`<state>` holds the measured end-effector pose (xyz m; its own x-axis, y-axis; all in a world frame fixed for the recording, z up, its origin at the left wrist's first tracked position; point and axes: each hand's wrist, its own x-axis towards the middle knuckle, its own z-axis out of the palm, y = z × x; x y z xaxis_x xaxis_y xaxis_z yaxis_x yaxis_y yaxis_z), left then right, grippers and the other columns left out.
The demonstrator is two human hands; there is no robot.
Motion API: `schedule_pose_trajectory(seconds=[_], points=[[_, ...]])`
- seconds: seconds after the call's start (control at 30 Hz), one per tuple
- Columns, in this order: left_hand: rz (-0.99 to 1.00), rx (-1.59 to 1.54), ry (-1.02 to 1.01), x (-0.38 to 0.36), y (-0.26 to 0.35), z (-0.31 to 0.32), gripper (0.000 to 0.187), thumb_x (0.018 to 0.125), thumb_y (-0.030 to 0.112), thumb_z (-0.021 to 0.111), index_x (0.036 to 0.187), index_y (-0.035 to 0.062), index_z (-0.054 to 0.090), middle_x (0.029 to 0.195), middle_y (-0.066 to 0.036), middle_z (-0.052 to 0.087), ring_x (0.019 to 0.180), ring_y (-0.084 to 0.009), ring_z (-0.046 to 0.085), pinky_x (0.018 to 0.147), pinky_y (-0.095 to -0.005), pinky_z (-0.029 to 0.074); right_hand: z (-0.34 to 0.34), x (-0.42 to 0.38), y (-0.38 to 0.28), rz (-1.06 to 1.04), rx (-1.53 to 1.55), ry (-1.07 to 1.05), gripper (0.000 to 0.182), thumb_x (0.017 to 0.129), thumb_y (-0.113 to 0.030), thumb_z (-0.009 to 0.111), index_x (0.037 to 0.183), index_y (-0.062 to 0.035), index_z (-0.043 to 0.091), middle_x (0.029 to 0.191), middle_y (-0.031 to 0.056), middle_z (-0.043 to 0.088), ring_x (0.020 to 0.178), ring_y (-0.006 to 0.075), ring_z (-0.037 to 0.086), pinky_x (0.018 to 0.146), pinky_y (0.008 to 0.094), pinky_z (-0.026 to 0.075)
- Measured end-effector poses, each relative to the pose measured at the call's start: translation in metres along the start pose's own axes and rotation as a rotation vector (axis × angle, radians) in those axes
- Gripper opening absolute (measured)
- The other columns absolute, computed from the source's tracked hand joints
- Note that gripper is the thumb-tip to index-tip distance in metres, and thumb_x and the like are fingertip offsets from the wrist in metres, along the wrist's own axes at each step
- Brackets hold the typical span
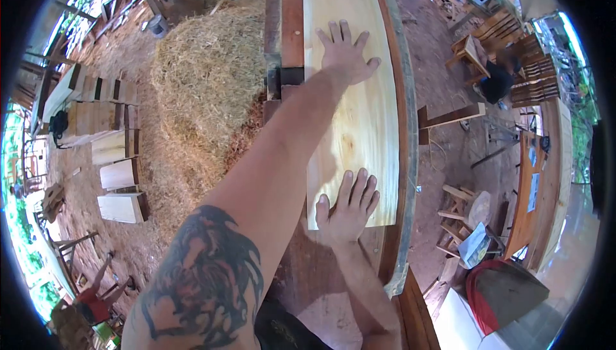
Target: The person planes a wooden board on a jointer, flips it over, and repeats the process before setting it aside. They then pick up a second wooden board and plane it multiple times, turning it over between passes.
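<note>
A pale wooden board [362,119] lies lengthwise on a reddish-brown workbench [292,16]. My left hand [346,55] rests flat on the far part of the board, arm stretched out and fingers spread. Close to the board's near end, my right hand [348,209] is also laid palm down, its fingers spread. Neither hand grips anything; the palms' undersides are hidden. Darker wood grain and a small knot show on the board between the hands.
A large heap of wood shavings [208,74] lies left of the bench. Farther left stand several cut wood blocks [120,207]. Rightwards, a person [497,80] is beside wooden furniture, and a stool [480,209] stands nearer. Another person in red [95,305] is at lower left.
</note>
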<state>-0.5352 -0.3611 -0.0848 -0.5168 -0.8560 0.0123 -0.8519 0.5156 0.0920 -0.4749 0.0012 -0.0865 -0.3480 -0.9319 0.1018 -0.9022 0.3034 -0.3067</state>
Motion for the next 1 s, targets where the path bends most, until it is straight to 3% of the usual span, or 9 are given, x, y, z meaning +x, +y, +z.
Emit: schedule_pose_trajectory(seconds=[0.3,0.5,0.6,0.7,0.8,0.87,0.93,1.0], points=[[-0.009,0.016,0.019,0.043,-0.015,0.004,0.085,0.102,0.074,0.037,0.172,0.0258,0.028,0.177,-0.027,0.017,0.161,-0.0534,0.011,0.121,-0.081,0.008,0.013,0.043,-0.004,-0.009,-0.02,0.042,0.08,0.102,-0.049,0.054,0.166,-0.0043,0.036,0.173,0.0286,0.027,0.158,0.0553,0.023,0.123,0.0733,0.019],[-0.007,0.003,0.074,0.073,-0.026,0.009,0.085,0.103,0.071,0.04,0.17,0.0203,0.031,0.175,-0.026,0.021,0.161,-0.0517,0.015,0.12,-0.0822,0.01,0.022,0.071,-0.005,-0.009,-0.034,0.07,0.08,0.101,-0.05,0.055,0.164,-0.0043,0.039,0.172,0.0284,0.029,0.158,0.055,0.024,0.123,0.073,0.02],[0.027,-0.086,0.131,0.087,-0.033,0.01,0.079,0.103,0.067,0.045,0.165,0.0169,0.042,0.172,-0.025,0.03,0.16,-0.0455,0.024,0.124,-0.0748,0.015,0.027,0.089,-0.006,-0.009,-0.041,0.096,0.079,0.1,-0.05,0.055,0.164,-0.0044,0.04,0.171,0.0285,0.031,0.158,0.0552,0.024,0.123,0.0728,0.02],[0.122,-0.472,0.455,0.102,-0.049,0.027,0.066,0.102,0.051,0.06,0.156,0.0136,0.052,0.166,-0.024,0.04,0.156,-0.0396,0.033,0.126,-0.0621,0.026,0.029,0.102,-0.008,0.001,-0.049,0.096,0.079,0.1,-0.051,0.055,0.163,-0.0045,0.042,0.17,0.0288,0.034,0.157,0.0549,0.025,0.124,0.0723,0.019],[0.143,-0.834,0.714,0.048,-0.071,0.001,0.058,0.1,0.036,0.067,0.151,0.0112,0.056,0.158,-0.025,0.049,0.15,-0.0417,0.041,0.123,-0.0566,0.031,0.029,0.121,-0.012,0.015,-0.047,0.097,0.079,0.099,-0.051,0.055,0.161,-0.0044,0.044,0.169,0.029,0.036,0.157,0.0543,0.027,0.124,0.0715,0.019],[0.124,-0.866,0.811,-0.027,-0.102,-0.011,0.054,0.095,0.023,0.073,0.146,0.0088,0.06,0.153,-0.024,0.054,0.146,-0.0441,0.045,0.122,-0.0526,0.034,0.029,0.131,-0.013,0.016,-0.046,0.085,0.079,0.098,-0.051,0.056,0.16,-0.0043,0.045,0.168,0.0291,0.037,0.157,0.0539,0.028,0.124,0.0711,0.019],[-0.047,-0.799,0.66,-0.116,-0.14,-0.005,0.046,0.102,0.024,0.067,0.143,0.0054,0.06,0.153,-0.021,0.055,0.148,-0.0402,0.044,0.123,-0.0519,0.033,0.036,0.142,-0.012,-0.003,-0.045,0.129,0.079,0.097,-0.051,0.057,0.16,-0.0041,0.046,0.168,0.0289,0.037,0.156,0.0538,0.028,0.124,0.071,0.019],[-0.385,-0.942,0.388,-0.205,-0.159,0.018,0.047,0.107,0.028,0.057,0.147,0.0027,0.055,0.156,-0.02,0.051,0.149,-0.0391,0.043,0.123,-0.0519,0.032,0.038,0.151,-0.013,-0.023,-0.059,0.169,0.079,0.097,-0.051,0.058,0.159,-0.0043,0.047,0.166,0.0292,0.04,0.154,0.0542,0.031,0.123,0.071,0.021]])
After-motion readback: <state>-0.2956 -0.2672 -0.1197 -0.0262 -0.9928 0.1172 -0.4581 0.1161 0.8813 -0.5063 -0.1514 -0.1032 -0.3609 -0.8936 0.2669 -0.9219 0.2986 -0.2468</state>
